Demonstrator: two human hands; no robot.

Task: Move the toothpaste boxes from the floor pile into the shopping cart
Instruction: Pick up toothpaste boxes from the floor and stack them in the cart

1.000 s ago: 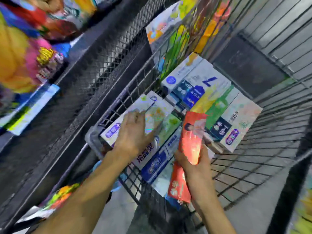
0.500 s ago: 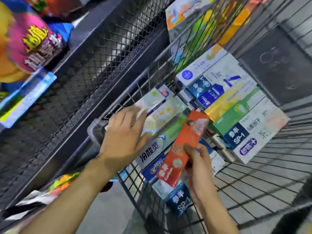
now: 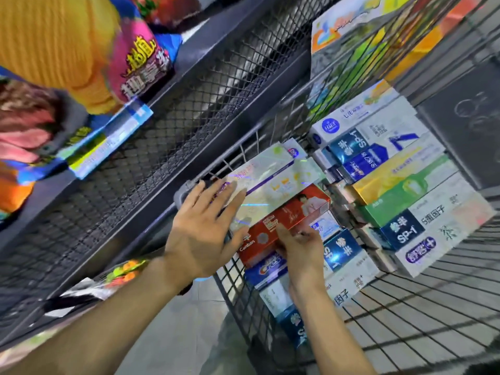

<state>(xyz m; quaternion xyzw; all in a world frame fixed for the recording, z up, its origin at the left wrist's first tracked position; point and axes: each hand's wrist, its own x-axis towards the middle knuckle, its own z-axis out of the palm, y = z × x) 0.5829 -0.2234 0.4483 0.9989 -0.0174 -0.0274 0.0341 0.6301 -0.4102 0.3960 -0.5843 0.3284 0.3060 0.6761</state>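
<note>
A wire shopping cart point(image 3: 238, 299) holds several toothpaste boxes laid side by side. A red toothpaste box point(image 3: 292, 215) lies flat on the near stack, beside pale holographic boxes point(image 3: 273, 171). My right hand point(image 3: 303, 247) pinches the red box's near end with curled fingers. My left hand point(image 3: 205, 228) lies flat with spread fingers on the pale boxes by the cart's near corner, its thumb against the red box's end. A second row of boxes point(image 3: 405, 185), blue, yellow, green and white, fills the cart's far side. The floor pile is out of view.
A dark mesh shelf unit point(image 3: 162, 125) stands close along the cart's left side, with colourful snack bags point(image 3: 81, 50) on it. A large flat colourful box point(image 3: 351, 31) leans upright at the cart's far end. Grey floor point(image 3: 176, 334) shows below the cart.
My right hand has brought the red box down from a raised tilt to lie flat on the stack. My left hand stayed pressed on the pale boxes.
</note>
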